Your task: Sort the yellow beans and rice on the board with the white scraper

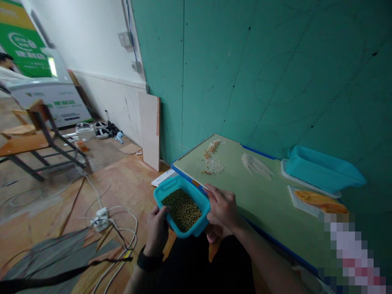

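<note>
My left hand [158,228] grips the left side of a turquoise plastic tub [199,195], thumb over its rim. Inside lie dark green beans [174,199] and pale tan beans [187,214], side by side. My right hand [223,206] is closed at the tub's right rim, fingers curled. By its fingertips runs a narrow brown and blue piece [198,185]; whether it is held or belongs to the table's edge, I cannot tell. The tub is held beside the pale green table [232,190], on which tan beans [211,150] and white grains [214,165] are scattered.
Another whitish grain pile [257,166] lies on the table. Toward its right are a larger turquoise bin [324,169] and a wooden board [320,200]. A green wall [214,81] stands behind. Cables and a power strip [101,219] lie on the floor, with a chair [39,134] farther left.
</note>
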### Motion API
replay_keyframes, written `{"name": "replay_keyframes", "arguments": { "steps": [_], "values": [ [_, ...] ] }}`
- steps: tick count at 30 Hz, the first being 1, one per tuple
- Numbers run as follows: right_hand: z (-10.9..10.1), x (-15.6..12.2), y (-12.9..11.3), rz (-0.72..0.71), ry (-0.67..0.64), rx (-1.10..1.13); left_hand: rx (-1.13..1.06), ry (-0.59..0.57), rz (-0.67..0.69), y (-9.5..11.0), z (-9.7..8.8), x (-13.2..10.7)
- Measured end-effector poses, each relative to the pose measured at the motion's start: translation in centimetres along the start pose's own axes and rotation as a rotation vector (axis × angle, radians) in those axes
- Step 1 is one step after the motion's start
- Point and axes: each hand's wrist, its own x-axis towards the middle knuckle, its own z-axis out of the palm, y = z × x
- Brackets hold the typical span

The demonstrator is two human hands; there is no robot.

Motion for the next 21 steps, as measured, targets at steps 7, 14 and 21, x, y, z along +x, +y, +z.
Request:
{"name": "replay_keyframes", "arguments": {
  "steps": [7,14,21],
  "values": [
    [0.1,-0.1,1.7,-0.025,0.071,-0.125,0.005,-0.008,-0.004,-0.1,-0.1,0.0],
    [0.5,0.9,-0.5,-0.267,-0.019,-0.163,0.020,0.008,-0.016,-0.4,-0.2,0.0],
    [0.7,0.5,-0.2,-0.258,-0.109,-0.289,0.023,-0.005,-0.029,-0.7,-0.6,-0.5]
  ]
}}
